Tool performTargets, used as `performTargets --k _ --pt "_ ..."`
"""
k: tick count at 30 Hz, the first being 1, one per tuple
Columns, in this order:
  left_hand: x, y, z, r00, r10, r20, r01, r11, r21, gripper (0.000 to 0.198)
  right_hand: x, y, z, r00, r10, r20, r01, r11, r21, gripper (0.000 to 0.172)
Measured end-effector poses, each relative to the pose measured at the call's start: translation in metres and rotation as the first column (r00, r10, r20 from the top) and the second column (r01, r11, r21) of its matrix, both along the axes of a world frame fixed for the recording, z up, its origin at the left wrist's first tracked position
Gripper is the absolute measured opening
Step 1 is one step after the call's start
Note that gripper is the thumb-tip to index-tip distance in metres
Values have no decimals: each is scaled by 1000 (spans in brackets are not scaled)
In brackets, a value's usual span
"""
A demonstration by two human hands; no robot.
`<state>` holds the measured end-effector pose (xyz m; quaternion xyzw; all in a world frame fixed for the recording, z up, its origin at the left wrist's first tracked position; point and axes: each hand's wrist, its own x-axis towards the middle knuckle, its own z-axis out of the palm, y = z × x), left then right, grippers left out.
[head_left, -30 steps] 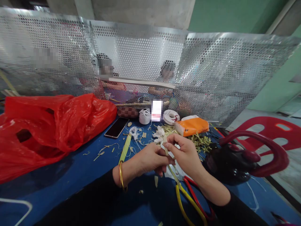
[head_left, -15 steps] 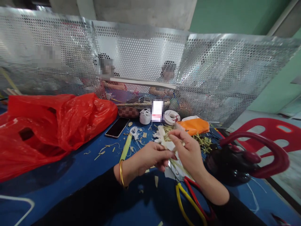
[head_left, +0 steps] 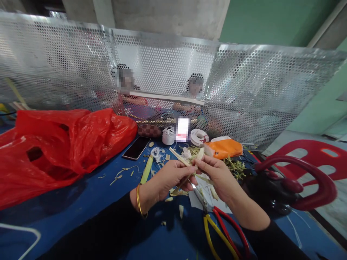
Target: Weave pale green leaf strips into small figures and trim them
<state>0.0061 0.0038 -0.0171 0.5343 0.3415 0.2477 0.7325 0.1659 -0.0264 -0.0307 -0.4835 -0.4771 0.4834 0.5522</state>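
My left hand (head_left: 175, 177), with a gold bangle at the wrist, is closed on a bundle of pale, dry plant strips (head_left: 179, 156). One long strip points up and to the left from its fingers. Close beside it, my right hand (head_left: 217, 172) pinches a short, wide pale strip (head_left: 200, 154) against the same bundle. The fingertips of both hands almost meet, partly hiding the strips. Below them lie scissors (head_left: 206, 209) with one yellow and one red handle, their blades over a white paper (head_left: 195, 203). Loose plant scraps (head_left: 181, 211) lie around.
A red plastic bag (head_left: 108, 133) fills the left of the blue table. Behind my hands are a phone (head_left: 136, 148), white string (head_left: 168, 136), a ribbon spool (head_left: 200, 137) and an orange packet (head_left: 226, 148). A dark kettle (head_left: 271, 195) stands right. Co-workers sit behind the perforated metal screen (head_left: 162, 61).
My right hand has come down and closer to the left hand. The long strip now sticks out up-left, and the white blurred piece by the fingers no longer shows there. The view has shifted slightly.
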Motion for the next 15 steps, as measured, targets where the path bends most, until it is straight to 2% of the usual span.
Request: performTargets --k 5,9,10,12,14,15 --pt "2 -3 0 1000 -14 21 13 1000 27 19 -5 0 -8 997 -82 -13 83 995 61 21" --pt "2 -3 0 999 -20 -30 21 999 32 21 -4 3 -9 973 -165 164 144 980 134 21" --pt "3 -4 0 999 -19 -47 20 1000 22 21 -2 3 -7 944 -217 248 169 965 201 20" --pt "5 -5 -2 996 -22 -82 22 1000 3 17 1 2 -1 829 -362 427 186 897 400 22" --pt "7 -7 -4 994 -22 -111 25 999 23 14 2 -1 4 688 -460 562 90 822 562 23" --pt "8 -7 -6 992 -19 -128 26 998 50 14 2 -3 7 640 -461 615 14 807 591 19"
